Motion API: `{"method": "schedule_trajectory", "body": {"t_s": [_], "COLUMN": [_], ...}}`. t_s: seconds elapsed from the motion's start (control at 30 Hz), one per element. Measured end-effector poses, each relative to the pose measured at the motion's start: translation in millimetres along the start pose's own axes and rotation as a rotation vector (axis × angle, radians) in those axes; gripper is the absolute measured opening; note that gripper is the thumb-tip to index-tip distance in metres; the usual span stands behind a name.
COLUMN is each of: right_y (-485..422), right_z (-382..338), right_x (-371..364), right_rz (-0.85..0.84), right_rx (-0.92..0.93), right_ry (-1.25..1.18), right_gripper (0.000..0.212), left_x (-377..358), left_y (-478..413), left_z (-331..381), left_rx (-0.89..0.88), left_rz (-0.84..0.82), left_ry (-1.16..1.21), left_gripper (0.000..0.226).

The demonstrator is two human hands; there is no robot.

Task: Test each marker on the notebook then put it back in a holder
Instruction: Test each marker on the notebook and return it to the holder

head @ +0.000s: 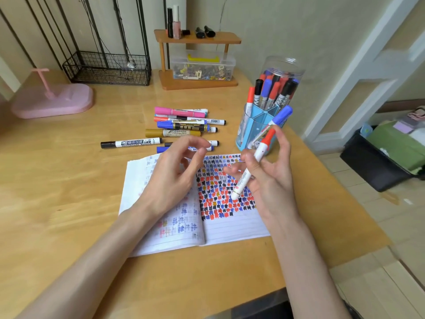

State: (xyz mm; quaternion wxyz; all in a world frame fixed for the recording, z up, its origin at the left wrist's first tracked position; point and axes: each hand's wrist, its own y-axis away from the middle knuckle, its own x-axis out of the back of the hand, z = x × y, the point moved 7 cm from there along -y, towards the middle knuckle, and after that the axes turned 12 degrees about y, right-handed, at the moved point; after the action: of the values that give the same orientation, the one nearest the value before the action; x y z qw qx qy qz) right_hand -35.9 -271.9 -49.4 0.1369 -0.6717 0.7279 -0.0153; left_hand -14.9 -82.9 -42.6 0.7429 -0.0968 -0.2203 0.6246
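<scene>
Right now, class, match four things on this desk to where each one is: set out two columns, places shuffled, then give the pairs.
1 red-capped marker
2 pink marker
3 black whiteboard marker
4 nail polish bottle

A on top of the wooden shelf
B gripped by the right hand
C far edge of the loose marker pile
D leftmost marker on the table

Pairs: 1-B, 2-C, 3-D, 4-A

A lived-in home room is showing: nail polish (176, 28) is standing on a small wooden shelf (218, 39) at the desk's (69, 180) far edge, and storage bins (372, 166) are sitting on the floor at right.
</scene>
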Motion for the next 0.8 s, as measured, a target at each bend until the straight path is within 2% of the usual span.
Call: {"method": "schedule_trajectory", "body": {"t_s": [0.17,0.27,0.33,0.43,0.47,0.57,0.6,0.7,0.8], "right_y": [0,1,2,3,4,2,2,0,-1], "right_z": [9,12,18,21,19,14,11,9,9], "right_x": [7,12,20,26,24,14,10,5,2], "right_rz": [0.024,0.086,0.188,0.237,0.215,0.119,0.086,0.023,-0.008], "right_rx": [-0.109,-0.164,-0.216,-0.236,-0.229,-0.197,-0.184,-0.178,-0.208], "right_ry": [-0.177,-0.224,-0.217,-0.149,-0.137,-0.192,-0.228,-0.302,-0.325], "right_gripper": [0.058,0.034,0.016,0.015,0.020,0.057,0.062,0.059,0.035], "left_x": [-7,-10,-9,-9,-9,-9,-9,-9,-9], "left_y": [2,2,2,2,2,3,3,4,4], "left_z": [-4,-4,-3,-4,-4,-4,-5,-6,-7], "left_rx": [-0.010,-0.017,-0.016,-0.009,-0.010,-0.006,-0.006,-0.005,-0.005], "left_rz": [-0.049,-0.063,-0.065,-0.069,-0.070,-0.076,-0.079,-0.086,-0.089], "left_ry": [-0.046,-0.060,-0.059,-0.048,-0.046,-0.049,-0.048,-0.041,-0.045], "left_gripper": [0.011,0.011,0.011,0.012,0.012,0.011,0.011,0.012,0.012]}}
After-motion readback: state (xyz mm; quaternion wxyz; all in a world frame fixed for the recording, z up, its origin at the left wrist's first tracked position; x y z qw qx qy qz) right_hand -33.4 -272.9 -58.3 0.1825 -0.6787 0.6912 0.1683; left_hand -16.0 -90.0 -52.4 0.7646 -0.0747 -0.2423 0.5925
